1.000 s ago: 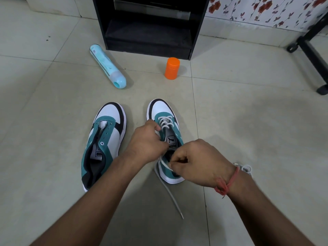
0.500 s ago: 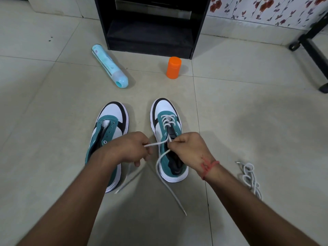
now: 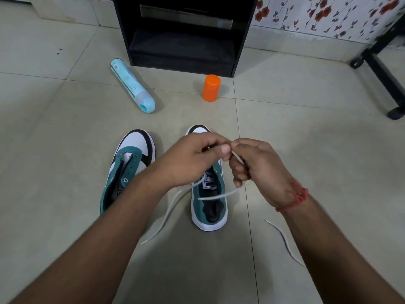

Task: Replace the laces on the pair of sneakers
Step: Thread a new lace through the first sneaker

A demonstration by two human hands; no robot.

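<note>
Both hands meet above the toe of the right sneaker [image 3: 209, 200], which stands on the tiled floor [image 3: 306, 172] directly beneath them. The left hand [image 3: 192, 157] has its fingers curled, pinching the white lace [image 3: 175, 205] at the fingertips; one end of that lace trails down below this hand and runs out across the floor. The right hand [image 3: 255, 164], touching the left at the fingertips, grips the other end of the lace in curled fingers, the strand dropping below it across the sneaker's opening. The left sneaker [image 3: 127, 167], with no lace in its eyelets, stands just left of the left hand. A second white lace [image 3: 285, 240] lies on the floor beside the right forearm. Beyond the hands lie a light blue bottle [image 3: 131, 85] on its side and an upright orange container [image 3: 211, 88].
</note>
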